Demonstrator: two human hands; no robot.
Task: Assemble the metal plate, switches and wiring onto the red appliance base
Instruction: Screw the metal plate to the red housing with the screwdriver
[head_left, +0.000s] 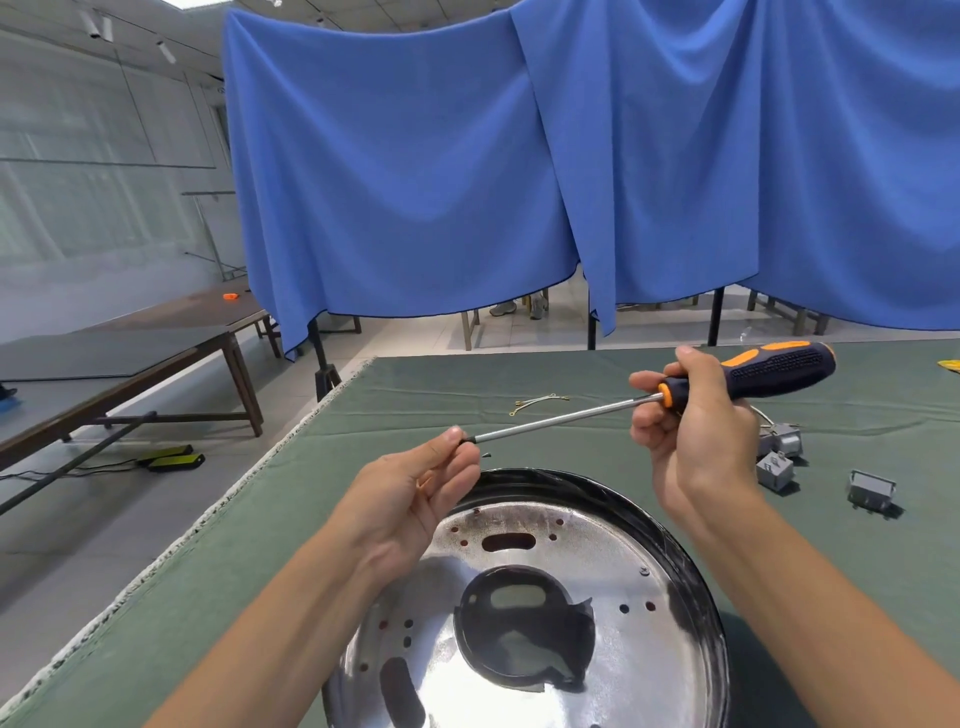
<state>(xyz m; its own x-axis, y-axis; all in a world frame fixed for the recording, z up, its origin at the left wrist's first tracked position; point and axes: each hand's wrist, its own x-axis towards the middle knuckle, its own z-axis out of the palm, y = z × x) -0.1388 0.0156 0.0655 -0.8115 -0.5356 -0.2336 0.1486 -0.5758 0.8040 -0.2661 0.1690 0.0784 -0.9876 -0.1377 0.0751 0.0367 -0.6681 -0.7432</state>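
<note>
Screwdriver (675, 397) held above the worktop (363, 519), shaft level and slanting down toward the left edge. Right hand (696, 431) wrapped around the neck of the black-and-orange handle, fingers curled on it, thumb along the top. Left hand (415, 499) raised at the shaft tip, thumb and forefinger pinched on the tip; whether a screw was held there could not be told. Other fingers of that hand loosely curled.

Metal plate (545, 623) seated below both hands, at the near edge of the worktop, round, shiny, with a large dark centre opening, one oval slot and several small holes. Ringed by a dark rim (691, 571); red showing only through the small holes. Left hand directly over the far left part of the rim, apart from it. Right hand above and beyond the far right part of the rim, also apart from it.

Grey switches (776, 457) placed right of the right hand, near the right edge, one (872, 491) set further right and apart from the rest. Thin wire leads (540, 402) with ring terminals laid beyond the shaft, toward the far edge. Green cloth spread over the whole worktop. Blue curtain (571, 171) hung behind the far edge.
</note>
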